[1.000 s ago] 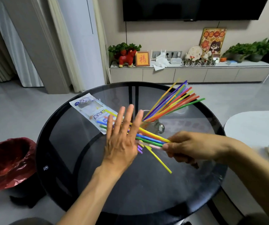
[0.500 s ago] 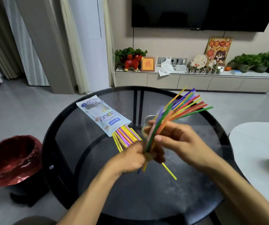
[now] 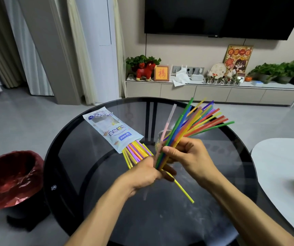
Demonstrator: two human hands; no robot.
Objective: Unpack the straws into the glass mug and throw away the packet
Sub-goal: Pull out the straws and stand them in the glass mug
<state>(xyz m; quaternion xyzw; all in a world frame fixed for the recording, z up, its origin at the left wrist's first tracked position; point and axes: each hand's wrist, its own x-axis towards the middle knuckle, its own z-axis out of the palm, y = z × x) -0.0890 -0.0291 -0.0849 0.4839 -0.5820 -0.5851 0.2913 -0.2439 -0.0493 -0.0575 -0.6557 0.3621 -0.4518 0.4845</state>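
Note:
Both hands hold one bundle of coloured straws (image 3: pixel 183 128) above the round glass table (image 3: pixel 160 219). My right hand (image 3: pixel 187 155) grips the bundle's middle, and my left hand (image 3: pixel 142 173) closes round its lower ends. The straw tips fan up and to the right. One yellow straw (image 3: pixel 183 190) sticks out below the hands. The blue-and-white packet (image 3: pixel 110 128) lies flat on the table at the left, with several yellow, pink and orange straws (image 3: pixel 135 152) poking from its open end. The glass mug (image 3: pixel 162 137) stands behind the bundle, mostly hidden.
A bin with a red liner (image 3: pixel 9 178) stands on the floor left of the table. A white table edge (image 3: pixel 281 167) is at the right. A low cabinet (image 3: pixel 213 93) with plants and ornaments runs along the far wall under a television.
My left hand, flat and open a second ago, has closed on the straws' lower ends. The bundle swung from lying across to tilted upright, gripped by both hands. The view shifted up slightly.

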